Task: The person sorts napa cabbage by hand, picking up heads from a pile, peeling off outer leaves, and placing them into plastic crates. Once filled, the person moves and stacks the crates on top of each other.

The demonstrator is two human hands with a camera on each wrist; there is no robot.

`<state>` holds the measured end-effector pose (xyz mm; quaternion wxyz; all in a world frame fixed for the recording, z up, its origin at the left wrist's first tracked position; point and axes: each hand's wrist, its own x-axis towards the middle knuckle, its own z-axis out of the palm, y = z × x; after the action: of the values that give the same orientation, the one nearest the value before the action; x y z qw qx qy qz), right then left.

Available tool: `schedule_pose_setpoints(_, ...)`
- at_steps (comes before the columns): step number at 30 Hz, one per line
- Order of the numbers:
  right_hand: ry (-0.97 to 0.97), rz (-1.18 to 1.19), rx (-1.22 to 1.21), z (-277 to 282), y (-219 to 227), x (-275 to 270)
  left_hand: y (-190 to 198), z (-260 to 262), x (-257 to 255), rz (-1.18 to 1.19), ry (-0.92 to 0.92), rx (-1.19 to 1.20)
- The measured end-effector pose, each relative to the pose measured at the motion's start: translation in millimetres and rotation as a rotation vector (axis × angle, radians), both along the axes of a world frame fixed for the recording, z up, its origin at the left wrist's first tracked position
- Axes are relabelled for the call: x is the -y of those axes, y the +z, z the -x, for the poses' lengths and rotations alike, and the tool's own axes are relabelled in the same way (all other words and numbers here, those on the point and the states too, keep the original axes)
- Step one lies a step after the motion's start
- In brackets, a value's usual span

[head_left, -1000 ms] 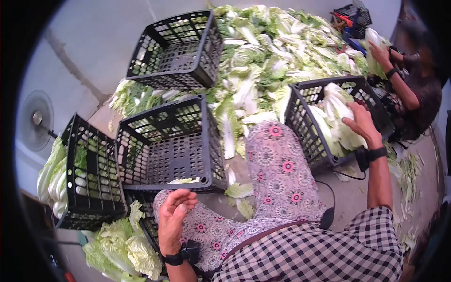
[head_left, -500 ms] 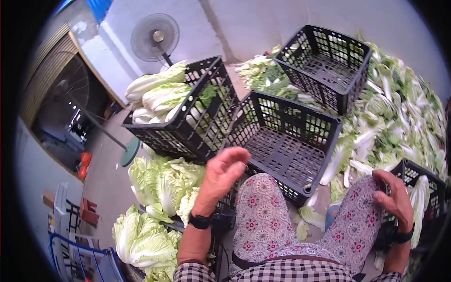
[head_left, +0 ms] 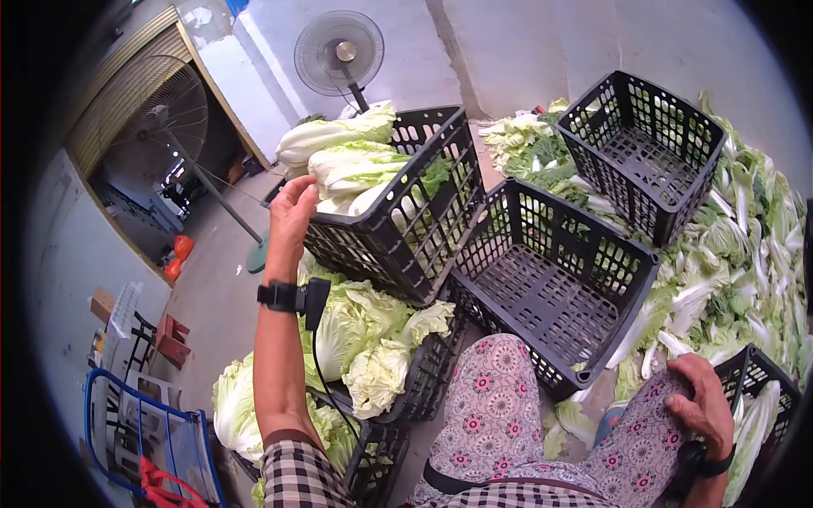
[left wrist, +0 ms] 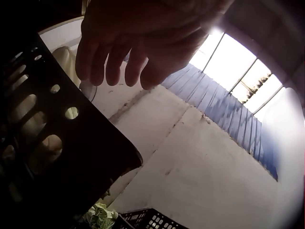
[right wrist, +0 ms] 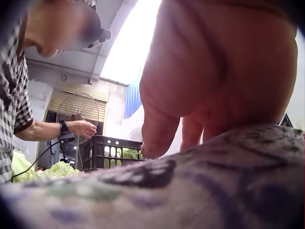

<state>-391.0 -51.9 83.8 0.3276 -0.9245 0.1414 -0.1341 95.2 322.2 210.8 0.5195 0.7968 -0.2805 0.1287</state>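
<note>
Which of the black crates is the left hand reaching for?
The cabbage-filled crate beside the fan; the left hand is at its rim. The middle crate and far crate are empty.

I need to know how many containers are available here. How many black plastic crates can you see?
5 plainly: a cabbage-filled crate by the left hand, two empty crates, one near the right hand, one under loose cabbages. More may be hidden.
</note>
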Motion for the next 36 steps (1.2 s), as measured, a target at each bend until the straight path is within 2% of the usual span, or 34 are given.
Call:
schedule_pose_setpoints(5,-0.002,-0.051,0.011,-9,-8,4,6,-44,6,-0.114,0.069,-0.125)
schedule_pose_setpoints(7,-0.006,-0.081,0.002,-13,-6,4,2,-68,5,-0.276,0.068,-0.143)
schedule_pose_setpoints(9,-0.024,-0.085,-0.003,-15,-2,2,9,-70,14,-0.463,0.059,-0.248)
schedule_pose_setpoints(13,-0.064,-0.095,0.013,-14,-8,6,19,-67,25,-0.471,0.129,-0.436)
schedule_pose_setpoints(16,-0.058,-0.131,0.003,-16,-7,11,11,-94,27,-0.608,0.18,-0.455)
schedule_pose_setpoints(17,-0.058,-0.134,0.013,-16,-8,13,9,-84,33,-0.657,0.21,-0.415)
schedule_pose_setpoints(20,-0.062,-0.141,0.028,-15,-11,15,5,-92,37,-0.614,0.158,-0.317)
schedule_pose_setpoints(21,-0.066,-0.138,0.032,-16,-12,16,3,-95,34,-0.427,0.147,-0.368)
schedule_pose_setpoints(25,-0.063,-0.163,0.046,-20,-15,18,0,-82,37,-0.15,0.151,-0.374)
schedule_pose_setpoints(28,-0.073,-0.155,0.05,-23,-16,17,4,-88,29,-0.531,0.057,-0.401)
schedule_pose_setpoints(29,-0.071,-0.154,0.048,-24,-15,16,1,-83,39,-0.616,0.109,-0.151)
schedule_pose_setpoints(32,-0.08,-0.144,0.045,-24,-12,13,-8,-105,47,-0.827,0.236,0.099)
schedule_pose_setpoints(36,-0.093,-0.126,0.046,-19,-10,12,-8,-102,47,-0.808,0.267,0.326)
